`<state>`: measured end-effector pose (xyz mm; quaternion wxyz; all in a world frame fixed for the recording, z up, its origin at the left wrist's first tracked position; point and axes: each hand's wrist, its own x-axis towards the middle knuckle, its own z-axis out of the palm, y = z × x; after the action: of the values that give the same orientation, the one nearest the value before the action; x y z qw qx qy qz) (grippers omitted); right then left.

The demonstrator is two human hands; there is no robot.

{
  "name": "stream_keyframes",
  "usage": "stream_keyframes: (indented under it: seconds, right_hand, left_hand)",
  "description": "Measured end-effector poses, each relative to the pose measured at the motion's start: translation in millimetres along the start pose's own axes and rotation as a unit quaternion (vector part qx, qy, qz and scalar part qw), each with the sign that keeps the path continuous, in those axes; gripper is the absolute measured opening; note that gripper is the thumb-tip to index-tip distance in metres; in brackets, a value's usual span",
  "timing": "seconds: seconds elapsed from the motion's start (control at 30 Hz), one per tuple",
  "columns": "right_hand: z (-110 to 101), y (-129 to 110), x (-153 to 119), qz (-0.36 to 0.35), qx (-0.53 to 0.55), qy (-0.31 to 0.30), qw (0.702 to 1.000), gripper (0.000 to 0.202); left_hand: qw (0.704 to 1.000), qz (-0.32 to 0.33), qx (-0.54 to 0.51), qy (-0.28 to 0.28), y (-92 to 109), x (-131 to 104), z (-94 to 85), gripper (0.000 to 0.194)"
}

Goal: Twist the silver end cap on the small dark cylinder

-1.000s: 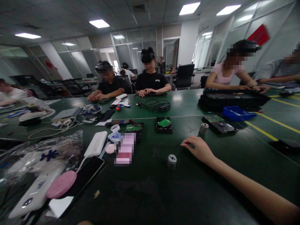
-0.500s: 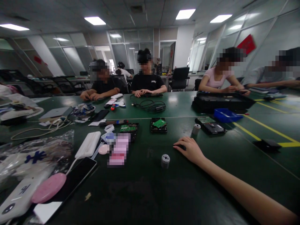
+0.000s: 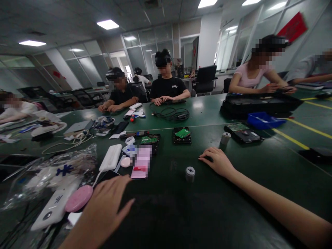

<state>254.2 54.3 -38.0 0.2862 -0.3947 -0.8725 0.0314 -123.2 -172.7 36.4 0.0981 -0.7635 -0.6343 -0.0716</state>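
Observation:
My right hand (image 3: 216, 162) rests on the green table with its fingers bent and the thumb near the fingertips. A tiny dark bit shows at those tips, too small to name. Just behind this hand stands a small silver metal cylinder (image 3: 225, 138). A second metal cylinder (image 3: 190, 174) stands upright to its left, apart from the hand. My left hand (image 3: 109, 199) is open at the lower left, thumb spread from the fingers, nothing visible in it. It covers most of a black phone (image 3: 110, 175) and is beside a pink round case (image 3: 79, 198).
Hard drives with green circuit boards (image 3: 182, 136) lie ahead, another hard drive (image 3: 243, 132) at right by a blue tray (image 3: 266, 120). A white power bank (image 3: 111, 157), pink cards (image 3: 142, 160) and a plastic bag (image 3: 75, 166) lie left. Several people sit around the table.
My left hand has come into view at the lower left, over the phone. The view has tilted and shifted, while my right hand keeps its place beside the cylinders.

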Motion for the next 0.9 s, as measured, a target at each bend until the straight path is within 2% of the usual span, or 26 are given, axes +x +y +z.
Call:
stream_keyframes:
  seconds: [0.03,0.1,0.13,0.2,0.43,0.53,0.63,0.8,0.87,0.9]
  right_hand:
    - [0.2,0.0,0.0,0.002,0.001,0.002,1.000,0.014]
    - [0.6,-0.2,0.0,0.004,0.000,0.005,1.000,0.014]
    - [0.8,-0.4,-0.2,0.005,-0.001,0.006,1.000,0.014]
    - [1.0,-0.6,-0.5,0.005,-0.004,0.007,1.000,0.014]
    - [0.0,-0.6,-1.0,0.001,-0.005,0.004,1.000,0.014]
    - [-0.8,-1.1,-1.0,0.004,-0.003,0.002,1.000,0.014]
    - [-1.6,-2.2,-1.2,0.005,-0.001,0.001,1.000,0.014]
    - [-2.5,-3.4,-1.5,0.000,-0.002,0.006,1.000,0.015]
    - [-2.1,-3.0,-1.5,-0.001,-0.004,0.009,1.000,0.014]
    - [-1.8,-2.7,-1.6,-0.001,-0.004,0.009,1.000,0.014]
  left_hand:
    - [0.995,-0.077,0.033,-0.045,-30.2,0.7,2.6,0.053]
    - [0.973,-0.174,0.060,-0.138,-78.4,-2.5,11.1,0.060]
    - [0.964,-0.196,0.059,-0.168,-94.9,-5.1,15.7,0.061]
    - [0.957,-0.209,0.042,-0.197,-112.9,-9.2,22.4,0.060]
    - [0.966,-0.199,-0.036,-0.164,-114.9,-7.4,19.2,0.041]
    - [0.968,-0.199,-0.068,-0.138,-116.8,-8.9,16.9,0.040]
    - [0.966,-0.196,-0.093,-0.140,-121.2,-12.0,16.4,0.040]
    - [0.955,-0.206,-0.135,-0.164,-136.1,-15.1,20.8,0.057]
    - [0.953,-0.211,-0.138,-0.165,-132.3,-9.7,18.8,0.069]
    - [0.957,-0.208,-0.131,-0.154,-123.9,-4.4,16.1,0.076]
